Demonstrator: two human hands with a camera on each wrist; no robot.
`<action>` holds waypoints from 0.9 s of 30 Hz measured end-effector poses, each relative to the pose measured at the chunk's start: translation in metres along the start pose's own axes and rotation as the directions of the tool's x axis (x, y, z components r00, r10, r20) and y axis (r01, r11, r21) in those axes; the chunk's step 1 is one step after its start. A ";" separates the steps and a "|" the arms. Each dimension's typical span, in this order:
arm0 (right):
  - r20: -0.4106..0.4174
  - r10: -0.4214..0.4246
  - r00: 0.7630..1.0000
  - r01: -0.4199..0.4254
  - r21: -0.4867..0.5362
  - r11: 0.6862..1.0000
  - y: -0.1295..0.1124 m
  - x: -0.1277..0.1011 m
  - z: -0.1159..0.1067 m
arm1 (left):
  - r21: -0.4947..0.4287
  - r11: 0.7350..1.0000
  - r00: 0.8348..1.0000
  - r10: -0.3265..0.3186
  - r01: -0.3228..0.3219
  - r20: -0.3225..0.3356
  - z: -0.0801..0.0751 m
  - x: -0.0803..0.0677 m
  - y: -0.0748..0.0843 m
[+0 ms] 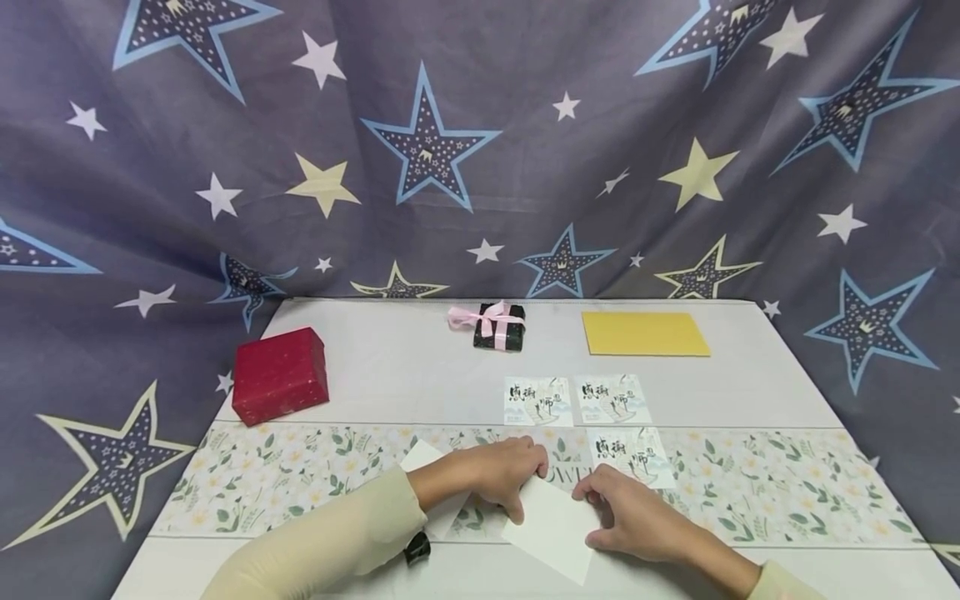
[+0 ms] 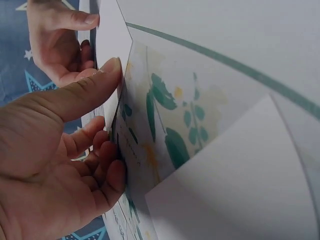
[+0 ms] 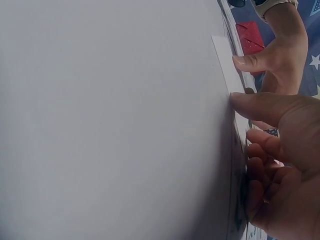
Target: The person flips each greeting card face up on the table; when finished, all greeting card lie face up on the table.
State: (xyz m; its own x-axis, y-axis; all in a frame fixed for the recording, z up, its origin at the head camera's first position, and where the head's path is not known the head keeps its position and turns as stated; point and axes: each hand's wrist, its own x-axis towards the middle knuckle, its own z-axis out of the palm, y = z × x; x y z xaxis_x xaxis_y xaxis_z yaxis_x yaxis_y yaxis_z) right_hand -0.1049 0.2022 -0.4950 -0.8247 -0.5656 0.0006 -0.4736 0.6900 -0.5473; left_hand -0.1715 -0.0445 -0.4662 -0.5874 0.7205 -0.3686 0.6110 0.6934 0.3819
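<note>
A blank white card (image 1: 551, 533) lies at an angle on the floral runner (image 1: 750, 487) near the table's front edge. My left hand (image 1: 517, 479) holds its upper left edge, thumb (image 2: 95, 82) on top and fingers curled under the rim. My right hand (image 1: 611, 508) grips the right edge in the same way, thumb (image 3: 260, 105) on the card's face (image 3: 223, 60). Both hands show in each wrist view, facing one another across the card (image 2: 112, 40).
A second white card (image 1: 422, 457) lies under my left forearm, with a small black object (image 1: 417, 547) beside it. Three printed cards (image 1: 537, 401) lie behind my hands. Farther back are a red box (image 1: 279, 374), a ribboned dark gift box (image 1: 498, 325) and a yellow envelope (image 1: 643, 333).
</note>
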 end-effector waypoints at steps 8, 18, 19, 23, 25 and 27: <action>0.044 0.058 0.997 -0.062 0.093 0.994 0.001 0.004 -0.004 | 0.005 1.000 0.998 0.028 -0.028 -0.049 -0.001 -0.003 0.001; 0.102 0.119 0.988 -0.152 0.435 0.887 0.009 0.002 -0.016 | -0.230 0.967 0.970 0.053 -0.110 -0.238 -0.013 -0.012 -0.013; 0.096 0.136 0.986 -0.165 0.464 0.870 0.008 0.003 -0.017 | -0.236 0.964 0.963 0.061 -0.125 -0.262 -0.014 -0.013 -0.015; 0.032 0.182 0.983 -0.173 0.502 0.847 0.006 0.005 -0.019 | -0.255 0.954 0.940 0.069 -0.161 -0.336 -0.019 -0.017 -0.019; -0.005 0.205 0.979 -0.175 0.502 0.847 0.005 0.007 -0.019 | -0.279 0.948 0.932 0.046 -0.154 -0.358 -0.021 -0.019 -0.021; -0.039 0.228 0.973 -0.179 0.498 0.849 0.006 0.009 -0.020 | -0.308 0.940 0.926 0.021 -0.146 -0.376 -0.024 -0.022 -0.024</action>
State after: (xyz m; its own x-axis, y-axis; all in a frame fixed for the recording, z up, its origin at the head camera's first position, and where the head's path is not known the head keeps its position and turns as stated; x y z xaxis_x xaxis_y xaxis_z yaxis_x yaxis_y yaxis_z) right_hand -0.1211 0.2098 -0.4817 -0.9224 -0.3751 -0.0919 -0.1001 0.4621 -0.8811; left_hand -0.1853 -0.0767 -0.4471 -0.7311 0.6821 -0.0148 0.4969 0.5472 0.6735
